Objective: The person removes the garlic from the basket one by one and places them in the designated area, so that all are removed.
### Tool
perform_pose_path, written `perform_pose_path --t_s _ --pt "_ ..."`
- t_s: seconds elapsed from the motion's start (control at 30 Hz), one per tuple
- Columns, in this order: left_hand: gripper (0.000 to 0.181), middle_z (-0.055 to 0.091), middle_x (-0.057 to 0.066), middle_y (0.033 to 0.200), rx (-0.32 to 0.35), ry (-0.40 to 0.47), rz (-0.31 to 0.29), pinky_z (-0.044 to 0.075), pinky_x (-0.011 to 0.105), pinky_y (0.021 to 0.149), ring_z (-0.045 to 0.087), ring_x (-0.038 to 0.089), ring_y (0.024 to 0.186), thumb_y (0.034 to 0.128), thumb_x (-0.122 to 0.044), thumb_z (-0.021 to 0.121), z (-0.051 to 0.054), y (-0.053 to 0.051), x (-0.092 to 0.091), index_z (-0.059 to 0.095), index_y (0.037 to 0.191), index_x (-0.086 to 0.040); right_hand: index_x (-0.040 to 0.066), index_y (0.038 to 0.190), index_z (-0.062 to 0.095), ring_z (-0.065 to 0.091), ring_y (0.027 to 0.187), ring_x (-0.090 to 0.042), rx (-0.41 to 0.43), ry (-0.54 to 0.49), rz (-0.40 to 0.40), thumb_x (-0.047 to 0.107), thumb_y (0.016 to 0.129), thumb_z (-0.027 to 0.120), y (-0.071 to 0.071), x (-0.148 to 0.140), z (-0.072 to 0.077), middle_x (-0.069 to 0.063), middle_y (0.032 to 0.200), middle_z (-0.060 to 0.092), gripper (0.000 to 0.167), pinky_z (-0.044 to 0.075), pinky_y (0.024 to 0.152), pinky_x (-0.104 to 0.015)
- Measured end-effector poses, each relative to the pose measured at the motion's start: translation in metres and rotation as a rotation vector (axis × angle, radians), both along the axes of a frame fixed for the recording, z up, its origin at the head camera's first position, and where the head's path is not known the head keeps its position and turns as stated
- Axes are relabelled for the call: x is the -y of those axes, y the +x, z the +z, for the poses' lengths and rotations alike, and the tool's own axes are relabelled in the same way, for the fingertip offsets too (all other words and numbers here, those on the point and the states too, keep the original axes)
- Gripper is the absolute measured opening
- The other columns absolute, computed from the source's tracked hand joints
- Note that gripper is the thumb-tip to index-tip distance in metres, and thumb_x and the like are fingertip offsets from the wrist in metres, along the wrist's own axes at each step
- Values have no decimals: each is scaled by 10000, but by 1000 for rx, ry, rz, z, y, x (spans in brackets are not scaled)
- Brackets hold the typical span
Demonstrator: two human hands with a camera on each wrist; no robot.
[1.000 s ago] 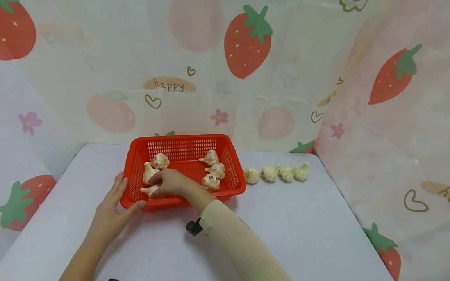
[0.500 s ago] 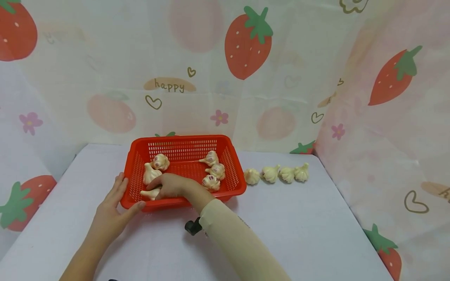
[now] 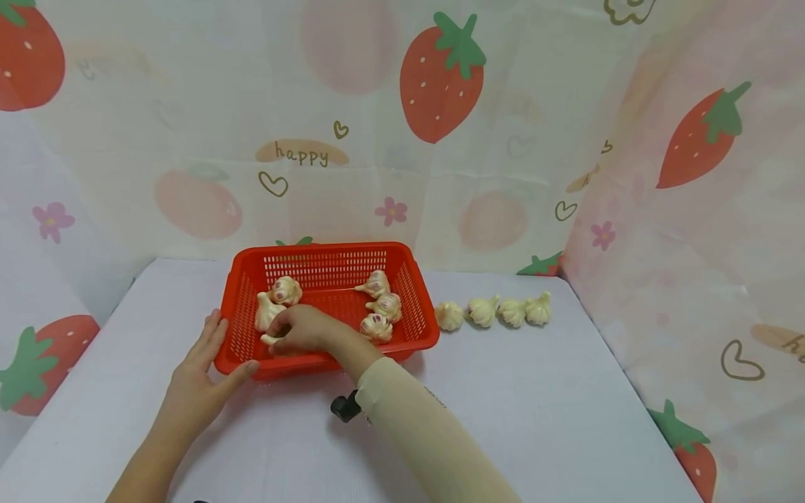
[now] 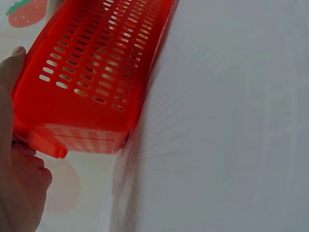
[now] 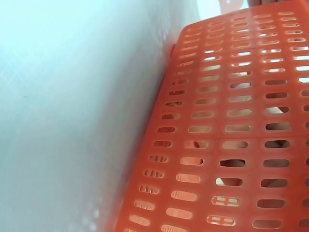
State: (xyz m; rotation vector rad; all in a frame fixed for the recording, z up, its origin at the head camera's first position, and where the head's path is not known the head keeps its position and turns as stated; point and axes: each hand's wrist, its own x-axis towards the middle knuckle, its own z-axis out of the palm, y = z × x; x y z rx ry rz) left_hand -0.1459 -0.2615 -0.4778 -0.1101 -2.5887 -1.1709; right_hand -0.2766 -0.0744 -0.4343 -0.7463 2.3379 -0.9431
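Observation:
In the head view, my right hand reaches over the front rim of a red plastic basket and pinches a garlic bulb, mostly hidden under the fingers. Two garlic bulbs, one upright and one behind it, lie beside that hand. My left hand holds the basket's front-left corner, thumb on the front and fingers along the left side. The left wrist view shows the left hand at the basket's rim. Only the slotted wall appears in the right wrist view; the right hand is barely visible through it.
Along the basket's right side sit three more garlic bulbs. Outside, to the right, a row of several garlic bulbs stands on the white tabletop. A strawberry-patterned cloth closes off the back and sides. A black object shows below the right wrist.
The bulb under my right hand has shifted slightly to the right, and its stem now sits closer to the fingers. The left hand and the basket stay put.

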Motion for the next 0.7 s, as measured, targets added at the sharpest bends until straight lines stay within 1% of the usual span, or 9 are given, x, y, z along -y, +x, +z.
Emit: perform_pose_path --t_s 0.1,0.23,0.37,0.43,0.57,0.7 --pt "941 130 60 1724 3 1 0 261 740 1141 119 346 1587 926 -422 756 1 -1 1 226 1637 -107 211 1018 764 588 895 -81 -28 -14 -10 198 885 817 -1 1 1 121 927 686 144 517 872 -213" --pt "939 108 33 1728 14 5 5 258 751 1132 109 349 1587 932 -435 745 0 -2 2 213 1642 -125 205 1022 766 601 905 -52 -71 -50 2 202 888 814 -3 0 3 133 936 691 142 515 874 -186" --pt "935 114 30 1728 11 17 -6 243 742 1149 108 346 1588 931 -420 751 -3 -3 1 220 1640 -123 202 1023 763 607 916 -31 -116 -130 1 223 898 808 -2 -7 6 140 945 694 134 518 840 -163" --pt "936 114 33 1728 11 18 -8 245 737 1151 111 349 1587 930 -417 753 -4 -3 1 219 1640 -122 206 1027 760 608 920 -37 -126 -178 -21 246 902 806 0 -11 9 139 949 692 138 523 826 -162" --pt "946 118 63 1726 11 4 -1 268 737 1135 118 358 1585 928 -425 753 -4 -2 1 211 1642 -120 209 1048 749 622 931 -59 -92 -303 -92 270 907 802 2 -21 16 123 975 696 163 550 814 -176" --pt "950 123 56 1725 4 -5 6 287 733 1127 126 352 1584 924 -423 759 -1 -2 0 214 1641 -122 183 1082 749 655 960 -57 -83 -417 -140 254 905 805 3 -33 24 112 1014 712 199 573 816 -189"
